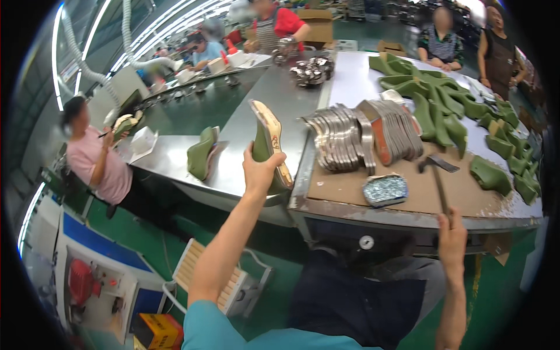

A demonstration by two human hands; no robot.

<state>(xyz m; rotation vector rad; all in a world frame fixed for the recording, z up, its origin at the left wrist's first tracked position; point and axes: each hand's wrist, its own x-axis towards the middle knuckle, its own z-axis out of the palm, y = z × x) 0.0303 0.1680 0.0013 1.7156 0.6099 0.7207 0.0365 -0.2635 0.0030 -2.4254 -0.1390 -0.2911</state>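
A teal sleeve [233, 329] and a dark lap fill the bottom of the view, and from them the two forearms rise; the left hand [261, 169] has its grip pressed around the heel end of a green shoe last [265, 146] with a tan insole on its sole face, held upright at the near edge of the steel conveyor counter [233, 122]; the right hand [452, 230] is closed on the wooden handle of a hammer [438, 169], whose head hangs over the cardboard-covered counter [461, 192]; judging from this, a blow that lands off-centre could glance from the narrow insole onto the left thumb, since the fingers wrap close beside the striking face; the last, held only at one end, could also twist or slip out of the grip and drop to the green floor [146, 245]; a swing might clip the small patterned tin [385, 189] just beside the hammer, or the fanned row of metal-coloured insoles [361, 137] behind it; another green last [202, 153] lies apart on the steel; a heap of green lasts [443, 105] spreads over the far right of the counter; the room is a factory line under long tube lights, with a seated person in pink [96, 157] at the left and others standing at the far end.
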